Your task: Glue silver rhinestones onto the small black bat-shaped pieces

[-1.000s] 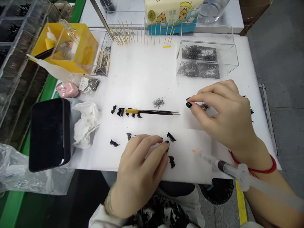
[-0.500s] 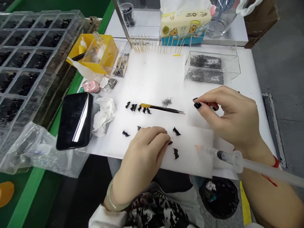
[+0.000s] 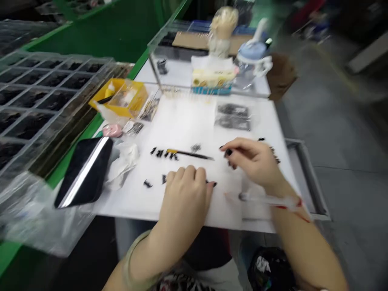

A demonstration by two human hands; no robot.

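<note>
My left hand (image 3: 188,198) rests on the white work surface (image 3: 182,121), its fingers curled under; whatever is beneath them is hidden. Raised at the right, my right hand (image 3: 253,161) has thumb and fingers drawn together in a pinch, and blur hides anything tiny between them. Between and beyond the hands lie black tweezers (image 3: 194,154) with a yellow end. Several small black spiky pieces (image 3: 159,153) sit in a row at their yellow end. Another black piece (image 3: 147,184) lies left of my left hand. A pile of dark grains (image 3: 196,147) is behind the tweezers. A clear syringe (image 3: 266,199) lies by my right forearm.
At left stand a compartment tray (image 3: 60,103) of black parts, a yellow bin (image 3: 138,101) and a black tablet-like device (image 3: 85,171). Crumpled tissue (image 3: 124,161) lies beside it. A clear box (image 3: 233,116), tissue pack (image 3: 212,81) and jug (image 3: 247,64) are at the back.
The camera view has tilted up and shifted, blurring the picture and showing more of the background. My left fingers look more curled; my right hand keeps its pinch.
</note>
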